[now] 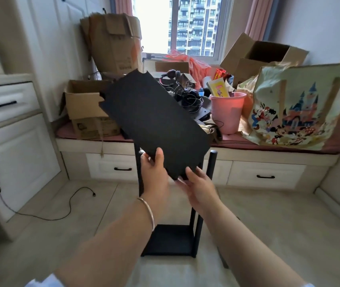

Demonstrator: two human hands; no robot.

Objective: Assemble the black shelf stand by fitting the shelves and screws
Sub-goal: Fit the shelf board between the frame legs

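- Both forearms fill the bottom of my view; the elbows are cut off by the lower edge, and the left wrist wears a thin bracelet (148,212).
- My left hand (154,169) grips the near edge of the black shelf board (154,119), thumb lying on its top face, fingers curled under and mostly hidden.
- My right hand (198,186) holds the board's near corner from beneath; its fingers look fairly straight, and I cannot see how far they wrap, since the board covers the tips.
- I see the board raised and tilted, its far end pointing up and left, with notched corners showing.
- Beneath it stands the black stand frame (170,240) on the floor (278,220): a bottom shelf and upright posts. One rounded post top (213,154) shows just right of the board; the other tops are hidden behind the board and my hands.
- Behind that, the bench (268,156) under the window carries cardboard boxes (88,108), a pink bucket (228,112), tangled cables (187,94) and a cartoon tote bag (293,106).
- At the right edge something is smeared into blur; I cannot tell what it is.
- No screws are discernible to me.
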